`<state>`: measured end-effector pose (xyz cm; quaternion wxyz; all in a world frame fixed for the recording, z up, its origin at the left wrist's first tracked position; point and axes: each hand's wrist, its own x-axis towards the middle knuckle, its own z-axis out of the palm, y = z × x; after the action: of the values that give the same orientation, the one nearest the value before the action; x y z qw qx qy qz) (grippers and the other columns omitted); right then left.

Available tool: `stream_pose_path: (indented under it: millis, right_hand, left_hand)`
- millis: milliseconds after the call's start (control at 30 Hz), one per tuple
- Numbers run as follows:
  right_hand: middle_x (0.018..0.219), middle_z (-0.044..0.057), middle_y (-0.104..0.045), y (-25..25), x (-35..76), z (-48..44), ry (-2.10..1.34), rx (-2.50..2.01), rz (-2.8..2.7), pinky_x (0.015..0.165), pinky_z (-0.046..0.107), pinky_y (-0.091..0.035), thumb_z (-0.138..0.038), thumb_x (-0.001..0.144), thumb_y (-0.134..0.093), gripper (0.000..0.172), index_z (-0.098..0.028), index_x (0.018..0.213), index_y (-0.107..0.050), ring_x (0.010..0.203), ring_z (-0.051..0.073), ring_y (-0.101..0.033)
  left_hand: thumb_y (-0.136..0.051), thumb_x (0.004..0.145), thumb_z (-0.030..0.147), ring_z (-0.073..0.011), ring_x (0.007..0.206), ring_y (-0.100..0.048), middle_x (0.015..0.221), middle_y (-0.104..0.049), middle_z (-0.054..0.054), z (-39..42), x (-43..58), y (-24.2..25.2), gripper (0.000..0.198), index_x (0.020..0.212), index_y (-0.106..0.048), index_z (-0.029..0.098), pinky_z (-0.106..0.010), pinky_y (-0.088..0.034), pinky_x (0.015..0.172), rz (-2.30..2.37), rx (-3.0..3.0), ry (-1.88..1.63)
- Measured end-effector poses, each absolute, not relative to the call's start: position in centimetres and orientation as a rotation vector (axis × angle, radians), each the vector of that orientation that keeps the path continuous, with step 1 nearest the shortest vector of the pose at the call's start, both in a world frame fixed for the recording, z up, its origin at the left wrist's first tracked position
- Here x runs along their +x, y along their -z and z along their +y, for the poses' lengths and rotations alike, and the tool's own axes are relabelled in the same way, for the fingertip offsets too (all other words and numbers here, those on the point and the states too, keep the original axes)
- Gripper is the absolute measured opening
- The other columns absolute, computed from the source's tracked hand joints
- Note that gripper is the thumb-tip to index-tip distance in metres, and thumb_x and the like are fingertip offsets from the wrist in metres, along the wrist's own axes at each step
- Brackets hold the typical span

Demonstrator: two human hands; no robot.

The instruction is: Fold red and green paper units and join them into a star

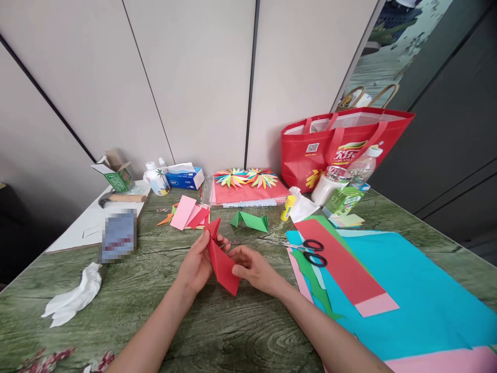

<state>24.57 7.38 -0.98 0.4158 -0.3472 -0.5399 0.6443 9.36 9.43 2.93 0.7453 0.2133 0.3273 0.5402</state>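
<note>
A folded red paper (pixel 224 267) is held up over the table between both hands. My left hand (pixel 197 259) pinches its upper left part, near a pointed flap. My right hand (pixel 250 265) grips its right edge, thumb in front and fingers behind. Just beyond the hands lies a folded green paper (pixel 252 221). Pink and red paper pieces (pixel 186 212) are piled behind my left hand. Black-handled scissors (pixel 313 252) rest on coloured sheets to the right, and a yellow glue stick (pixel 288 207) stands behind them.
Blue sheets (pixel 404 290) cover the right side. At the back are two colourful paper stars (pixel 246 178), a tissue box (pixel 184 178), a red bag (pixel 306 155) and bottles. A hammer (pixel 122 198), a pixelated item (pixel 118 235) and crumpled tissue (pixel 75 296) lie left.
</note>
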Motion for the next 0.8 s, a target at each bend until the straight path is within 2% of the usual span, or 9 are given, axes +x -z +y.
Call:
stream_pose_path:
  millis: [133,267,400,467,567,667,733,800]
  right_hand:
    - [0.076,-0.001,-0.063,0.5,24.7,7.2,-1.779,-0.885,-1.281,0.055,0.023,-0.044,-0.04,0.061,-0.072,0.039,-0.019,0.089,-0.055,0.063,0.012,-0.058]
    - [0.074,-0.001,-0.062,0.3,25.0,7.6,-1.67,-0.955,-1.146,0.046,0.022,-0.046,-0.039,0.059,-0.073,0.037,-0.019,0.086,-0.058,0.06,0.013,-0.058]
    - [0.076,0.001,-0.063,0.2,25.3,7.9,-1.568,-1.014,-1.042,0.043,0.022,-0.047,-0.039,0.059,-0.071,0.034,-0.017,0.081,-0.059,0.064,0.015,-0.059]
    - [0.076,0.001,-0.063,0.2,25.3,8.1,-1.516,-1.02,-1.007,0.044,0.023,-0.048,-0.038,0.06,-0.07,0.03,-0.017,0.079,-0.059,0.063,0.014,-0.058]
    - [0.073,0.0,-0.062,0.5,25.5,8.4,-1.4,-0.989,-0.969,0.058,0.027,-0.05,-0.032,0.062,-0.069,0.022,-0.017,0.076,-0.061,0.065,0.013,-0.056]
    - [0.075,0.0,-0.063,0.8,25.9,8.9,-1.222,-0.99,-0.947,0.073,0.03,-0.046,-0.022,0.06,-0.067,0.012,-0.018,0.071,-0.062,0.074,0.015,-0.057]
    - [0.082,0.001,-0.063,0.9,26.2,9.1,-1.112,-0.994,-0.936,0.078,0.031,-0.044,-0.016,0.057,-0.065,0.01,-0.019,0.065,-0.061,0.083,0.018,-0.057]
    - [0.09,0.002,-0.063,0.8,26.4,9.2,-1.04,-0.985,-0.936,0.079,0.031,-0.042,-0.014,0.057,-0.062,0.008,-0.019,0.061,-0.058,0.089,0.019,-0.056]
  left_hand:
    - [-0.051,0.084,0.029,-0.0157,0.072,-0.062,0.073,-0.065,-0.004,9.4,9.4,-2.9,0.02,0.084,-0.063,0.013,-0.031,-0.051,0.075,0.662,0.444,-1.196]
    - [-0.047,0.085,0.038,-0.0193,0.077,-0.063,0.082,-0.067,-0.007,9.4,9.5,-3.0,0.03,0.091,-0.064,0.014,-0.032,-0.05,0.073,0.689,0.479,-1.184]
    - [-0.04,0.083,0.053,-0.0248,0.09,-0.062,0.092,-0.067,-0.011,9.4,9.5,-3.3,0.045,0.098,-0.061,0.016,-0.04,-0.048,0.078,0.677,0.474,-1.2]
    - [-0.035,0.08,0.06,-0.0283,0.098,-0.059,0.1,-0.065,-0.013,9.4,9.5,-3.4,0.055,0.104,-0.058,0.016,-0.046,-0.046,0.081,0.652,0.466,-1.19]
    - [-0.03,0.078,0.065,-0.0331,0.109,-0.051,0.114,-0.059,-0.017,9.4,9.4,-3.4,0.065,0.115,-0.054,0.017,-0.056,-0.042,0.083,0.6,0.471,-1.146]
    - [-0.036,0.083,0.056,-0.0348,0.116,-0.045,0.121,-0.055,-0.017,9.2,9.3,-3.4,0.056,0.118,-0.053,0.016,-0.059,-0.04,0.085,0.591,0.527,-1.057]
    - [-0.046,0.085,0.04,-0.0338,0.118,-0.043,0.124,-0.054,-0.015,9.0,9.2,-3.3,0.041,0.117,-0.054,0.017,-0.058,-0.041,0.087,0.606,0.597,-0.995]
    - [-0.054,0.081,0.025,-0.0323,0.116,-0.045,0.124,-0.054,-0.012,8.8,9.3,-3.2,0.036,0.117,-0.055,0.018,-0.055,-0.042,0.087,0.635,0.674,-0.937]
